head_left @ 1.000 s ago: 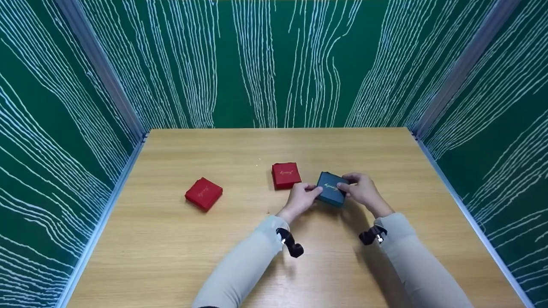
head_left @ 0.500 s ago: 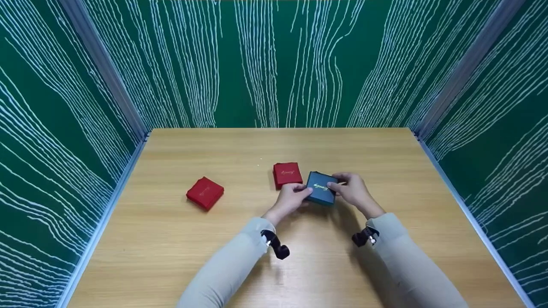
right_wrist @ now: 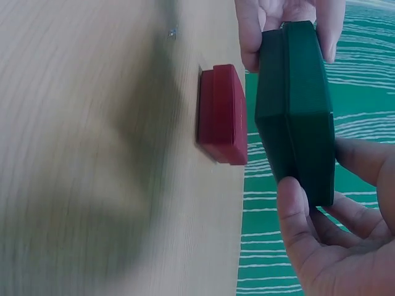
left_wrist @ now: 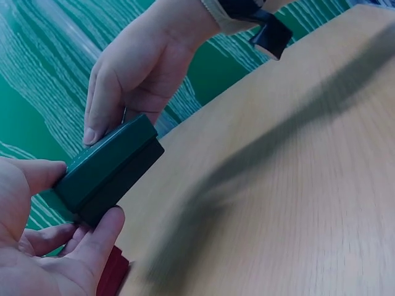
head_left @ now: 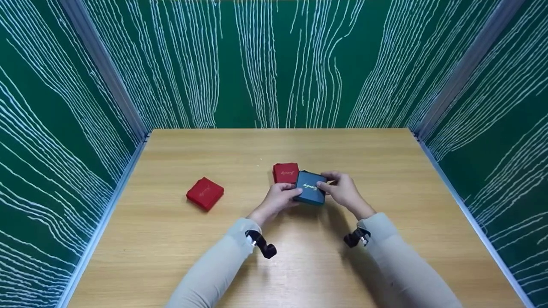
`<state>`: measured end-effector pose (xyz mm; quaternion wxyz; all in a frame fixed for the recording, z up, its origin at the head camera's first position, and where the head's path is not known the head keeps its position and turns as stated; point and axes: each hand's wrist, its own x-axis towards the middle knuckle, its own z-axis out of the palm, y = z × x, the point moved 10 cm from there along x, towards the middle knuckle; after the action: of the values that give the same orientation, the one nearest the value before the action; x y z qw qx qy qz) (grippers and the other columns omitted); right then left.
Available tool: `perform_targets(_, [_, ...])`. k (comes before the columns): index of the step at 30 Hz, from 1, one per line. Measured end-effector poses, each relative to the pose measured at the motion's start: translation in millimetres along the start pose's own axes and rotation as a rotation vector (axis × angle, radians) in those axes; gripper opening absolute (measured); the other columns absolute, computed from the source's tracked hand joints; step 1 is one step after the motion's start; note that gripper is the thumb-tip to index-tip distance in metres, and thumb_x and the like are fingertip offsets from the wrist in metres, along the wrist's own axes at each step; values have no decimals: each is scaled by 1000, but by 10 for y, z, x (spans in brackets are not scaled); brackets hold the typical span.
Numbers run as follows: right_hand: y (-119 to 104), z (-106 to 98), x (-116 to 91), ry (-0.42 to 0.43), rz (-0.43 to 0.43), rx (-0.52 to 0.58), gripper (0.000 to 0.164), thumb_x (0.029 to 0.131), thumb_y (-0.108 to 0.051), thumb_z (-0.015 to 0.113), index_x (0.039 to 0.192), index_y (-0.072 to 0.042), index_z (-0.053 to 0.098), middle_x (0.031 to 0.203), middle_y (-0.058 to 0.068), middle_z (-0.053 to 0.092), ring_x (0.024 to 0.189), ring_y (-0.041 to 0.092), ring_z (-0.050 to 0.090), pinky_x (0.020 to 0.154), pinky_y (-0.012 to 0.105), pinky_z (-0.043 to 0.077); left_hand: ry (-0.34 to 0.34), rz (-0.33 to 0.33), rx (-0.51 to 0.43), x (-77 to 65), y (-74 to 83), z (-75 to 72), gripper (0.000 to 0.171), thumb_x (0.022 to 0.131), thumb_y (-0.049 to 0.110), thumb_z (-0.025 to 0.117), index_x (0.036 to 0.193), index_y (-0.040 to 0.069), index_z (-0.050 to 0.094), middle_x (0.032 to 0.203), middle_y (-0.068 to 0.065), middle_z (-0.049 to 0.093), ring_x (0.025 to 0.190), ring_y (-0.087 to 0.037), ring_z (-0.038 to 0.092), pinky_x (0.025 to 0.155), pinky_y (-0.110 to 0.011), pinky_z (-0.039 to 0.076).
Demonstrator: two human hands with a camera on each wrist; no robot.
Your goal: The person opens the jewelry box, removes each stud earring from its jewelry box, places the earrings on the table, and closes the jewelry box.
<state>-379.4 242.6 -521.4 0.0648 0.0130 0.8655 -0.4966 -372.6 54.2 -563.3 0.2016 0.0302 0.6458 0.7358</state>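
Between both hands a dark green gift box (head_left: pixel 311 188) with gold lettering on its lid is held above the table. My left hand (head_left: pixel 276 200) pinches its left side, thumb on the lid and fingers beneath. On the opposite side my right hand (head_left: pixel 344 191) pinches it the same way. Both wrist views show the green box (left_wrist: pixel 111 166) raised off the wood with its lid on. Just behind it, partly covered in the head view, a red gift box (head_left: pixel 285 172) lies on the table. Farther left lies another red gift box (head_left: pixel 204 193), turned at an angle.
The wooden table (head_left: pixel 205 149) is bordered by green walls (head_left: pixel 233 85) with white wavy lines on the left, back and right. Grey metal posts (head_left: pixel 102 64) stand at the back corners. A black camera mount (head_left: pixel 262 246) sits on the left wrist.
Both hands have carried the green box leftward across the table, so it now overlaps the nearer red box from the head view. Neither red box has moved on the table.
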Motion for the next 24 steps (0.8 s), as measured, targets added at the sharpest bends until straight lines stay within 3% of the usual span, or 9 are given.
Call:
perform_targets(11, [-183, 154, 5, -46, -97, -43, 50, 105, -18, 72, 149, 4, 61, 135, 26, 69, 118, 34, 67, 93, 34, 62, -37, -8, -101, -99, -18, -169, 44, 105, 8, 69, 141, -15, 59, 136, -30, 70, 111, -29, 77, 112, -53, 58])
perform_targets(15, [-281, 219, -12, -81, -169, -75, 59, 102, -22, 77, 152, 3, 58, 146, 26, 65, 129, 42, 63, 106, 50, 60, -34, 4, -119, -151, 5, -240, 46, 105, 8, 68, 143, -16, 57, 138, -31, 69, 110, -28, 77, 114, -55, 55])
perform_targets(19, [-391, 318, -54, -131, -239, -109, 75, 95, -30, 85, 158, -2, 53, 161, 25, 54, 143, 50, 53, 121, 67, 46, -13, 13, -126, -190, 27, -313, 49, 105, 8, 68, 144, -17, 53, 138, -32, 67, 109, -26, 77, 114, -54, 56])
perform_targets(24, [-534, 478, -139, -206, -321, -185, 94, 88, -31, 93, 163, -3, 44, 167, 25, 45, 152, 50, 42, 128, 70, 35, 4, 21, -131, -235, 35, -381, 50, 105, 9, 68, 145, -16, 53, 138, -31, 67, 111, -25, 76, 115, -54, 54])
